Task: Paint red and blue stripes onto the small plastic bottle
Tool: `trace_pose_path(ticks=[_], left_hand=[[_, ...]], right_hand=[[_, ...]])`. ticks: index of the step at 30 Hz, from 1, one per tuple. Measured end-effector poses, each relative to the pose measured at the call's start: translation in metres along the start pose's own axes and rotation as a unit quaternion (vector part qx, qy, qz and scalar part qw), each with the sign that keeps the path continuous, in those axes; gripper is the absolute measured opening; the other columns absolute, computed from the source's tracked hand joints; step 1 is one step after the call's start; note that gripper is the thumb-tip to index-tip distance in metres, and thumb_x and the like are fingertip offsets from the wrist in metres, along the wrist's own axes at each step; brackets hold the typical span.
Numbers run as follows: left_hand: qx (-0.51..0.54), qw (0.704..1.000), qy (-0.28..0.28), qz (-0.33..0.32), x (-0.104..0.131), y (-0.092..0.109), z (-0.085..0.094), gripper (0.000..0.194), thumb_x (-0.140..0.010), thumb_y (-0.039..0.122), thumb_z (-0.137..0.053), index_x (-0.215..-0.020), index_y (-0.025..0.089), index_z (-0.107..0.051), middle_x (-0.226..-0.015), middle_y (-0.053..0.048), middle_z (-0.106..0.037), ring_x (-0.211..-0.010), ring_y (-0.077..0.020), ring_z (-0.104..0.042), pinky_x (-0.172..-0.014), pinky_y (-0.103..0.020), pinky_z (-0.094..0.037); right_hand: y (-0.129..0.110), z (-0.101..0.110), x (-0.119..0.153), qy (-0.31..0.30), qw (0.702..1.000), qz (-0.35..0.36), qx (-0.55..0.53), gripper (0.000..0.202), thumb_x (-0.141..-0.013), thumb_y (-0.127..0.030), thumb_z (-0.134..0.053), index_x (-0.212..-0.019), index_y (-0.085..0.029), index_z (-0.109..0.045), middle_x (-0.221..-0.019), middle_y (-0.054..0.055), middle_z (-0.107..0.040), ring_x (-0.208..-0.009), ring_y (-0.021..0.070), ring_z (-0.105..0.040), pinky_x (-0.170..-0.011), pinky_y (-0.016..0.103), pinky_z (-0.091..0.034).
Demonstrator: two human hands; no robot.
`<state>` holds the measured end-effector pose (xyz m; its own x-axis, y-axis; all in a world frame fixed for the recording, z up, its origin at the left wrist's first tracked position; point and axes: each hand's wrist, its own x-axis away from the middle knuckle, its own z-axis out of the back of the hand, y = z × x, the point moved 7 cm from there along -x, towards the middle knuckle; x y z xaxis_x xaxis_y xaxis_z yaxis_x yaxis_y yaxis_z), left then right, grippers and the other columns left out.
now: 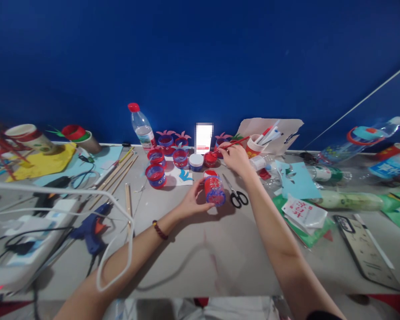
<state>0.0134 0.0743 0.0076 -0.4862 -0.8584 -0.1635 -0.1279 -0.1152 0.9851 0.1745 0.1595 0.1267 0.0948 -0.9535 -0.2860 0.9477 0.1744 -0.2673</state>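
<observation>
My left hand (194, 199) is closed around a clear plastic cup painted red and blue (214, 190), tilted above the table. A red-handled paintbrush (237, 142) is pinched in my right hand (235, 156). Its tip reaches the mouth of a small jar of red paint (210, 159). Left of that jar stands another jar with a white lid (196, 162). Several finished-looking red and blue cups with eyes, such as this one (156, 177), stand to the left. Black-handled scissors (238, 198) lie just right of the held cup.
A bottle with a red cap (142, 126) stands at the back. On the left are a blue glue gun (94, 229), a white power strip (36, 249) and wooden sticks (115, 175). A paper cup of pens (256, 146), plastic bottles and a phone (366, 251) lie right.
</observation>
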Motion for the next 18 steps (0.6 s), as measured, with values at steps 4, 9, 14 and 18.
trace_pose_path(ticks=[4, 9, 14, 18], left_hand=[[0.005, 1.0, 0.003, 0.001, 0.0, -0.003, 0.0, 0.094, -0.064, 0.044, -0.089, -0.143, 0.025, -0.041, -0.147, -0.016, -0.051, -0.138, -0.0364, -0.048, -0.117, -0.057, -0.037], [0.006, 1.0, 0.001, 0.008, 0.0, -0.002, 0.0, 0.093, -0.065, 0.044, -0.089, -0.143, 0.025, -0.042, -0.147, -0.016, -0.05, -0.137, -0.0367, -0.048, -0.116, -0.057, -0.038], [0.0, 1.0, -0.012, -0.002, 0.0, 0.007, -0.002, 0.09, -0.065, 0.043, -0.088, -0.141, 0.025, -0.044, -0.149, -0.016, -0.048, -0.137, -0.0381, -0.048, -0.116, -0.057, -0.039], [0.001, 1.0, -0.015, -0.012, 0.0, 0.012, -0.004, 0.089, -0.066, 0.043, -0.088, -0.142, 0.025, -0.044, -0.148, -0.016, -0.049, -0.138, -0.0384, -0.049, -0.115, -0.057, -0.04]], right_hand=[[-0.003, -0.001, 0.001, -0.018, 0.999, -0.011, 0.032, 0.036, -0.101, -0.024, -0.041, -0.107, -0.017, -0.075, -0.111, 0.01, -0.078, -0.108, 0.0268, -0.069, -0.095, 0.033, -0.045], [-0.002, -0.001, 0.002, -0.025, 0.997, -0.02, 0.069, 0.038, -0.101, -0.026, -0.038, -0.108, -0.018, -0.074, -0.107, 0.012, -0.078, -0.106, 0.0278, -0.07, -0.09, 0.034, -0.045], [-0.002, 0.002, 0.004, -0.023, 0.996, -0.035, 0.079, 0.037, -0.101, -0.027, -0.038, -0.11, -0.019, -0.074, -0.111, 0.012, -0.077, -0.109, 0.0287, -0.068, -0.09, 0.035, -0.046], [-0.002, 0.004, 0.005, -0.022, 0.997, -0.044, 0.065, 0.037, -0.1, -0.028, -0.04, -0.109, -0.018, -0.074, -0.112, 0.012, -0.076, -0.109, 0.0294, -0.067, -0.091, 0.037, -0.047]])
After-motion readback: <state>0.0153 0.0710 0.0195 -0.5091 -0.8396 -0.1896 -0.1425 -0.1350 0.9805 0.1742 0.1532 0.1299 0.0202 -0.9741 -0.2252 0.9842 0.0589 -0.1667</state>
